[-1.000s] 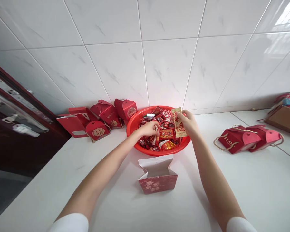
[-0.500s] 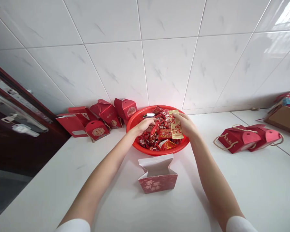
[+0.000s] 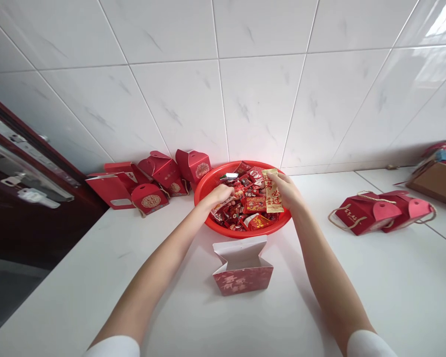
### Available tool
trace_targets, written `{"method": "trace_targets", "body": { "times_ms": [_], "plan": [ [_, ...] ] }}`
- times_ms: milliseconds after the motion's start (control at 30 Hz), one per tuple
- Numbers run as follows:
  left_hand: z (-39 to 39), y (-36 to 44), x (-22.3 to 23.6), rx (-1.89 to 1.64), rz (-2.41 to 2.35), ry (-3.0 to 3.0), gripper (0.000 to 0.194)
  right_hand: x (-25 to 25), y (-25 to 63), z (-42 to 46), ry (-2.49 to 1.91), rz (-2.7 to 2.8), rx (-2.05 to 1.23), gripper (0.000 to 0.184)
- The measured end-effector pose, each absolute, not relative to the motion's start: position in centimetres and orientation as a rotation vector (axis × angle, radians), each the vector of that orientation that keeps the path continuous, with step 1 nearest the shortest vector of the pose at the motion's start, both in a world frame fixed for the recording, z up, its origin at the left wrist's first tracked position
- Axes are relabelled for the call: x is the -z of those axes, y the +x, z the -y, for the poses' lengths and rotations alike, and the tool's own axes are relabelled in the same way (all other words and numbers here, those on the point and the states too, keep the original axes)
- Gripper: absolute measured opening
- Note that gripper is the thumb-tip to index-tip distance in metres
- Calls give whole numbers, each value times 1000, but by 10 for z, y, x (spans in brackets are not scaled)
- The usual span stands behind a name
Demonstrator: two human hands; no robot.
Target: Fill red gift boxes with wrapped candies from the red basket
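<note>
A red plastic basket (image 3: 241, 235) holds many wrapped candies (image 3: 255, 204), mostly red. My left hand (image 3: 223, 193) is inside its left part, fingers curled closed on a red wrapped candy, partly hidden by the fingers. On the right side of the basket, my right hand (image 3: 285, 190) pinches the top of a long gold packet (image 3: 273, 194) with red characters, held upright over the candies. In front of the basket stands an open red paper gift box (image 3: 243, 280), its white inside facing up.
Several red gift boxes (image 3: 163, 171) stand against the tiled wall at left. Two red boxes with rope handles (image 3: 367, 213) lie at right. A brown cardboard box (image 3: 436, 178) is at the far right. A dark red door (image 3: 18, 208) with keys borders the left.
My left hand has shifted slightly down and its fingers have curled in among the candies. The gold packet in my right hand has moved a little to the right.
</note>
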State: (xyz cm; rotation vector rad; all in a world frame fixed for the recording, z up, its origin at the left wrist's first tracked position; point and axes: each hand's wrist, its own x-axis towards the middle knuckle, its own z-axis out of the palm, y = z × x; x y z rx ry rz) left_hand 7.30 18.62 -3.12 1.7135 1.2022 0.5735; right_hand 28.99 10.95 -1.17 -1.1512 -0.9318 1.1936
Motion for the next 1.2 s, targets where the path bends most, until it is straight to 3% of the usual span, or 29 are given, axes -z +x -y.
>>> {"method": "trace_targets", "body": {
  "times_ms": [233, 533, 867, 1200],
  "plan": [
    [-187, 71, 32, -613, -1446, 1809, 10, 14, 289, -110, -1144, 905, -1178, 31],
    [-181, 73, 23, -728, -1430, 1817, 26, 13, 288, -108, -1152, 861, -1164, 26],
    [-184, 80, 22, -830, -1276, 1739, 30, 13, 289, -109, -1158, 904, -1159, 30],
    [-173, 76, 16, -599, -1397, 2082, 45, 14, 289, -110, -1156, 930, -1153, 33]
  ]
}}
